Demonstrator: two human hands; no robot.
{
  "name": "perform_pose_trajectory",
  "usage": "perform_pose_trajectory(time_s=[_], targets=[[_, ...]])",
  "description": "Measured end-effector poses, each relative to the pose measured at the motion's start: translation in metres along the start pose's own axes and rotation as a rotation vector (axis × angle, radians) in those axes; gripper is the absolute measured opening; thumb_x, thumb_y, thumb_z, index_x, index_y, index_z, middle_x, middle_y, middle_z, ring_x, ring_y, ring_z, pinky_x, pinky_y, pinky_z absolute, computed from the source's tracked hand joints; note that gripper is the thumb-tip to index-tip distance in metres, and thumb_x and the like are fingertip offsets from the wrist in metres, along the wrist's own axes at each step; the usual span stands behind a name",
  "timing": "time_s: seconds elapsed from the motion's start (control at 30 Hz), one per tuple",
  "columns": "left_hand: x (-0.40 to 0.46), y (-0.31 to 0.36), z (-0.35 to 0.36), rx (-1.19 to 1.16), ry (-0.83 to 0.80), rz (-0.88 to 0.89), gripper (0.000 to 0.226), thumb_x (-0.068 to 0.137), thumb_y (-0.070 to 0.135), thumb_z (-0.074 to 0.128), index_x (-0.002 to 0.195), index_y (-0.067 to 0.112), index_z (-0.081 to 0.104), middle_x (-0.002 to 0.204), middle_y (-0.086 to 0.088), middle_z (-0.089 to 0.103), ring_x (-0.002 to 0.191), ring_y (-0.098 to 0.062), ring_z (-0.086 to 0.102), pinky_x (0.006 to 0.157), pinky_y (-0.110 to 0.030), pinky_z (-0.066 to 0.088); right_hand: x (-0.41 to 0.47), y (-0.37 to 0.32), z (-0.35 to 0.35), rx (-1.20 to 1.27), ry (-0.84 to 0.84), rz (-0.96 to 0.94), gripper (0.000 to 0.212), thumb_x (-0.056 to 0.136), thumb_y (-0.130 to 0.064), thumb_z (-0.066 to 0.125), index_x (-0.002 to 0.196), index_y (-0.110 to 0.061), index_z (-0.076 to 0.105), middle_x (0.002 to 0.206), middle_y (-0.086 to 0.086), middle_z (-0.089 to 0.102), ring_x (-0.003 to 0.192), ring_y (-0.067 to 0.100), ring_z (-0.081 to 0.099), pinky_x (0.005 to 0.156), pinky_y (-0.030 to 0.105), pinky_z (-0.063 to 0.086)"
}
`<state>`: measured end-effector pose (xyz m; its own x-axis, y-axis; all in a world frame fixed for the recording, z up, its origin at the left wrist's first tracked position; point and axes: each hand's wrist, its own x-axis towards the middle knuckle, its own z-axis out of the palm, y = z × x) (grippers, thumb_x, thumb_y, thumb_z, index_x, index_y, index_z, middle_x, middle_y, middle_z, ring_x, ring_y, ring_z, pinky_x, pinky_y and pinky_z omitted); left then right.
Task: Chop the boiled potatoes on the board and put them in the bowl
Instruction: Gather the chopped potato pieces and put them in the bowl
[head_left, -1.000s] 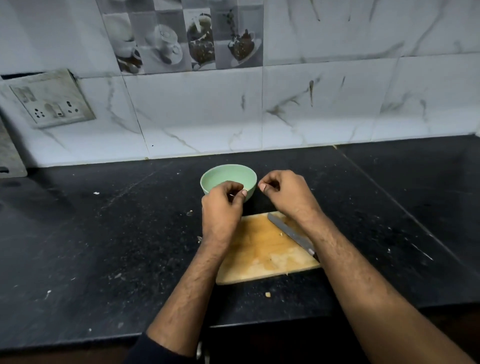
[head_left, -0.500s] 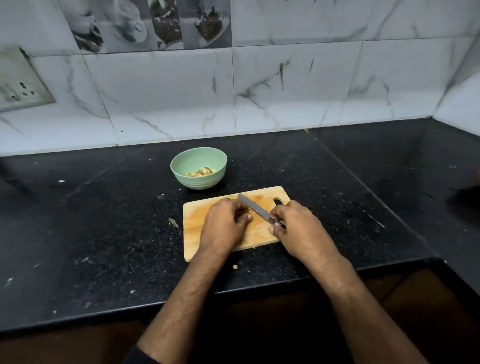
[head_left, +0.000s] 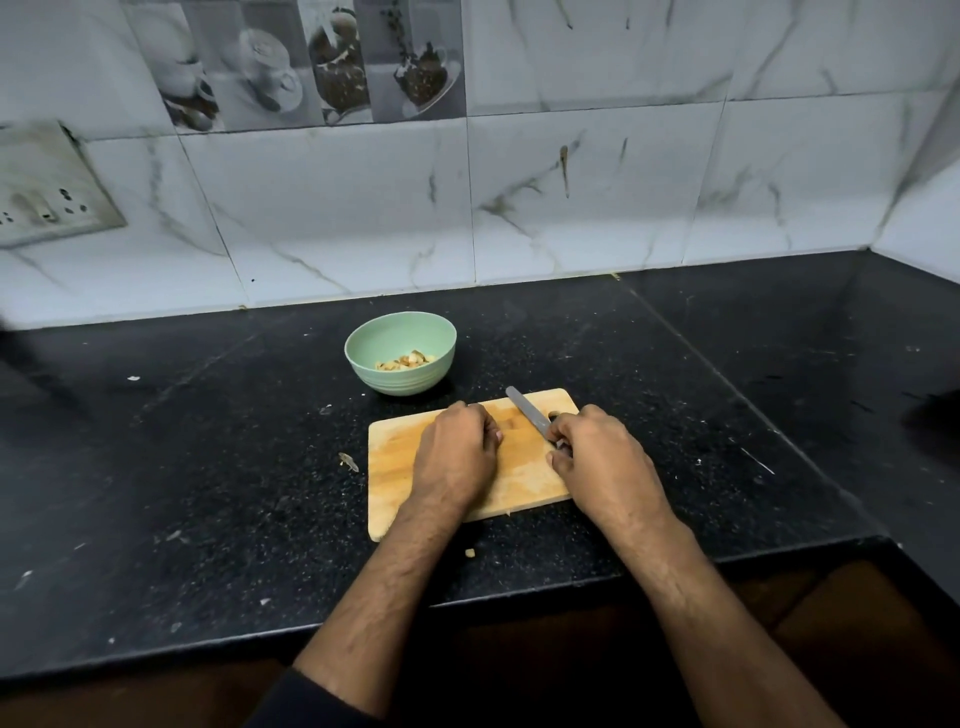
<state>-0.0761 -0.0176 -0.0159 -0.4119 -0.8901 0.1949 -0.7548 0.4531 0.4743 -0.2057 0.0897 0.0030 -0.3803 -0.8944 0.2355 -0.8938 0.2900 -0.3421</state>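
Note:
A pale green bowl (head_left: 363, 338) stands on the black counter just behind the board and holds a few chopped potato pieces (head_left: 408, 359). The wooden cutting board (head_left: 395, 467) lies in front of it, with no whole potato showing on it. My left hand (head_left: 457, 457) rests on the board's middle with its fingers curled under; nothing shows in it. My right hand (head_left: 602, 462) grips the handle of the knife (head_left: 524, 410) at the board's right side. The blade lies low over the board and points toward the bowl.
Small potato scraps lie on the counter left of the board (head_left: 348, 461) and near the front edge (head_left: 470, 552). A tiled wall runs behind, with a switch socket (head_left: 47, 202) at the left. The counter turns a corner at the right.
Both hands left the bowl's rim and came back to the board. My right hand took hold of the knife handle, and my left hand settled on the board.

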Motion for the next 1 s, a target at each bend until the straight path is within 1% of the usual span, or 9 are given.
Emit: perform_pose_trajectory(time_s=[0.13, 0.27, 0.37, 0.47, 0.53, 0.57, 0.67, 0.87, 1.0], targets=[[-0.004, -0.011, -0.01, -0.032, 0.121, 0.025, 0.007, 0.099, 0.025, 0.055, 0.094, 0.023, 0.058, 0.099, 0.002, 0.056, 0.097, -0.018, 0.056, 0.088, -0.037, 0.045, 0.007, -0.009, 0.003, -0.049, 0.004, -0.037, 0.028, 0.095, -0.037, 0.065, 0.121, -0.026, 0.065, 0.112, -0.002, 0.057, 0.105, 0.018, 0.054, 0.092, 0.037, 0.049], [0.014, -0.032, -0.043, -0.043, 0.362, 0.011, 0.008, 0.097, 0.021, 0.058, 0.098, 0.016, 0.064, 0.1, -0.005, 0.063, 0.093, -0.026, 0.06, 0.086, -0.043, 0.049, 0.013, -0.022, 0.005, -0.001, 0.019, -0.068, 0.026, 0.097, -0.037, 0.063, 0.12, -0.026, 0.066, 0.112, -0.004, 0.057, 0.105, 0.015, 0.054, 0.091, 0.035, 0.05], [0.036, -0.046, -0.068, -0.068, 0.468, -0.025, 0.005, 0.094, 0.021, 0.066, 0.095, 0.016, 0.067, 0.098, -0.003, 0.064, 0.091, -0.025, 0.062, 0.085, -0.045, 0.051, 0.019, -0.031, 0.006, 0.005, 0.013, -0.081, 0.024, 0.098, -0.037, 0.061, 0.119, -0.026, 0.067, 0.112, -0.005, 0.058, 0.105, 0.014, 0.055, 0.09, 0.034, 0.051], [0.054, -0.055, -0.08, -0.038, 0.472, -0.054, 0.01, 0.09, 0.027, 0.073, 0.088, 0.02, 0.066, 0.092, 0.002, 0.062, 0.087, -0.021, 0.061, 0.084, -0.043, 0.051, 0.026, -0.039, 0.005, 0.002, 0.005, -0.096, 0.023, 0.099, -0.037, 0.06, 0.117, -0.026, 0.067, 0.112, -0.006, 0.058, 0.106, 0.014, 0.056, 0.09, 0.035, 0.052], [0.063, -0.061, -0.081, -0.013, 0.411, -0.083, 0.009, 0.089, 0.027, 0.073, 0.085, 0.022, 0.067, 0.091, 0.002, 0.064, 0.089, -0.022, 0.063, 0.086, -0.042, 0.05, 0.032, -0.045, 0.004, 0.011, 0.002, -0.11, 0.022, 0.099, -0.037, 0.059, 0.118, -0.028, 0.066, 0.113, -0.006, 0.058, 0.105, 0.013, 0.056, 0.09, 0.035, 0.052], [0.065, -0.065, -0.08, -0.004, 0.363, -0.097, 0.004, 0.09, 0.023, 0.071, 0.086, 0.023, 0.07, 0.094, 0.002, 0.068, 0.092, -0.023, 0.065, 0.089, -0.042, 0.05, 0.036, -0.049, 0.004, 0.018, 0.002, -0.12, 0.021, 0.099, -0.037, 0.059, 0.118, -0.029, 0.066, 0.113, -0.006, 0.057, 0.105, 0.013, 0.056, 0.089, 0.034, 0.052], [0.066, -0.072, -0.074, -0.045, 0.291, -0.125, 0.018, 0.095, 0.017, 0.06, 0.102, 0.022, 0.076, 0.108, 0.001, 0.074, 0.106, -0.024, 0.066, 0.097, -0.041, 0.049, 0.05, -0.063, 0.003, 0.019, 0.005, -0.152, 0.02, 0.1, -0.036, 0.058, 0.116, -0.028, 0.066, 0.112, -0.005, 0.057, 0.103, 0.015, 0.056, 0.086, 0.034, 0.05], [0.054, -0.081, -0.078, -0.071, 0.427, -0.09, 0.026, 0.093, 0.038, 0.068, 0.112, 0.022, 0.072, 0.116, -0.004, 0.057, 0.116, -0.023, 0.049, 0.1, -0.04, 0.038, 0.069, -0.086, 0.01, 0.019, -0.015, -0.19, 0.024, 0.099, -0.036, 0.06, 0.12, -0.024, 0.067, 0.113, -0.001, 0.058, 0.103, 0.018, 0.058, 0.087, 0.037, 0.052], [0.049, -0.085, -0.085, -0.064, 0.376, -0.047, 0.027, 0.084, 0.045, 0.076, 0.104, 0.028, 0.076, 0.113, 0.001, 0.054, 0.115, -0.019, 0.046, 0.099, -0.038, 0.035, 0.073, -0.093, 0.015, 0.018, -0.034, -0.183, 0.026, 0.098, -0.036, 0.062, 0.121, -0.023, 0.067, 0.112, -0.001, 0.058, 0.103, 0.019, 0.058, 0.085, 0.037, 0.051]])
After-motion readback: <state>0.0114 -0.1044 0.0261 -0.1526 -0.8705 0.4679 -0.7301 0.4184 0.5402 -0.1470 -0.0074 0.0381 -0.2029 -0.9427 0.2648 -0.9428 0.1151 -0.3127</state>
